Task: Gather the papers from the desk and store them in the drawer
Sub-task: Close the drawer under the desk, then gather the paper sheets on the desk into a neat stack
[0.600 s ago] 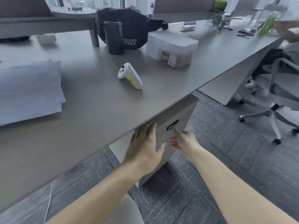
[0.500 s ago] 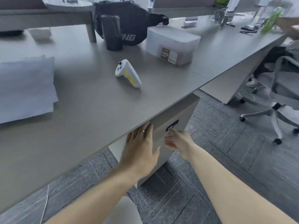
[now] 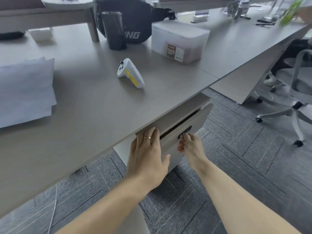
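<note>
Papers (image 3: 25,92) lie on the tabletop (image 3: 94,115), well left of the drawer (image 3: 184,130), which stands slightly ajar. Right hand (image 3: 190,146), grip pinched on the key (image 3: 182,135) in the drawer front; left hand (image 3: 148,156), grip released, fingers flat against the drawer's top edge.

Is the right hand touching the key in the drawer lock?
Touching. In the head view the right hand pinches the small metal key at the lock on the drawer front, with no gap visible.

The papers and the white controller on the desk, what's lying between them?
Nothing: the head view shows bare desk between the papers and the white controller.
</note>
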